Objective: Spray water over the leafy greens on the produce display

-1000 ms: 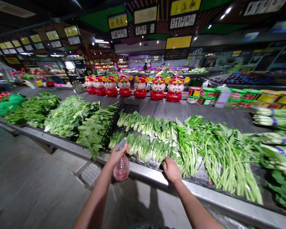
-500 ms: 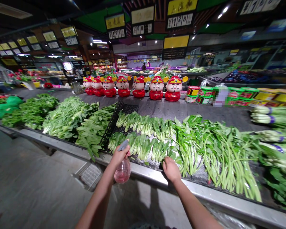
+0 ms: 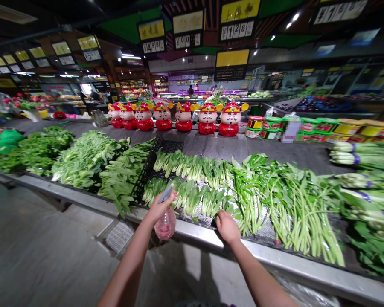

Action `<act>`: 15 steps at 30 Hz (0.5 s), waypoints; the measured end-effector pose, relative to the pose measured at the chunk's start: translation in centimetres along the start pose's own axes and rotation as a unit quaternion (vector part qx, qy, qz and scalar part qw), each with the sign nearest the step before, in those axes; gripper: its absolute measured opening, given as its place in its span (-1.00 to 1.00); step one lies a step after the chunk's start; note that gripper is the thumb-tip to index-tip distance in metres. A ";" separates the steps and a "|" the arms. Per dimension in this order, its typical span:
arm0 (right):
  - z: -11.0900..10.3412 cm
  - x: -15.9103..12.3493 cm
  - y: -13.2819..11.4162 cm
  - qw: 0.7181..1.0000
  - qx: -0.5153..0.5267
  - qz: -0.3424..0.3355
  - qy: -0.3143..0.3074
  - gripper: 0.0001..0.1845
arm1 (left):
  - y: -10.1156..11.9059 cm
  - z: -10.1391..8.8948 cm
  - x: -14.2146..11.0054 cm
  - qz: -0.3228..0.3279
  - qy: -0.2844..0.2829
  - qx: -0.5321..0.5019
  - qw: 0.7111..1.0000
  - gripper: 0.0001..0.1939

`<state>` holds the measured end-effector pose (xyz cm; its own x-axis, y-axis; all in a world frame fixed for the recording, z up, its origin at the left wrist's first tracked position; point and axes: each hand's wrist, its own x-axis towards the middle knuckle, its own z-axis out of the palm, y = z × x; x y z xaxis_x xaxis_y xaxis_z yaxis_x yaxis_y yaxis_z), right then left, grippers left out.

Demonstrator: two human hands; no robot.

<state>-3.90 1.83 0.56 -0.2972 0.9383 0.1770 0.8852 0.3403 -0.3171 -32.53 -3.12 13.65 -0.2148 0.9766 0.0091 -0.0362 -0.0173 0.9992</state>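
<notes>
My left hand [image 3: 160, 209] is wrapped round the grey head of a spray bottle [image 3: 165, 225], whose clear pinkish body hangs below over the shelf's front edge. The nozzle points toward the bok choy [image 3: 192, 197], laid in two rows on the dark mesh shelf. My right hand [image 3: 227, 226] rests at the front edge, its fingers curled by the right end of the near row. Whether those fingers grip anything is hidden. Just right of that hand lies a heap of long-stemmed leafy greens [image 3: 284, 200].
A black plastic divider [image 3: 146, 170] stands left of the bok choy, with more leafy greens [image 3: 86, 157] beyond it. A metal rail [image 3: 198, 232] runs along the front. Red figurines [image 3: 208, 119] and stacked tubs [image 3: 271, 128] line the back. Price signs [image 3: 238, 25] hang overhead.
The spray bottle has tilted, its base swinging slightly up and forward in my left hand. My right hand stays at the front edge. The whole view has shifted slightly.
</notes>
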 end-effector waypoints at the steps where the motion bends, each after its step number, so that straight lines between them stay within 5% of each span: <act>1: 0.0 0.0 0.0 1.000 0.002 0.002 -0.002 -0.63 | 0.3 0.3 0.2 0.000 -0.005 0.010 1.000 -0.33; 7: 0.3 0.1 0.2 1.000 0.009 0.007 -0.004 -0.63 | 1.0 2.0 1.3 0.012 -0.040 0.038 0.998 -0.36; 15: 0.4 0.1 0.3 1.000 0.007 0.003 0.000 -0.63 | 0.2 2.5 1.5 -0.055 -0.029 0.058 0.996 -0.49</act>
<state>-3.84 2.06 0.16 -0.2922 0.9404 0.1742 0.8821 0.3354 -0.3309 -30.45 -1.16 13.99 -0.1597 0.9818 -0.1026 0.0566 0.1129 0.9920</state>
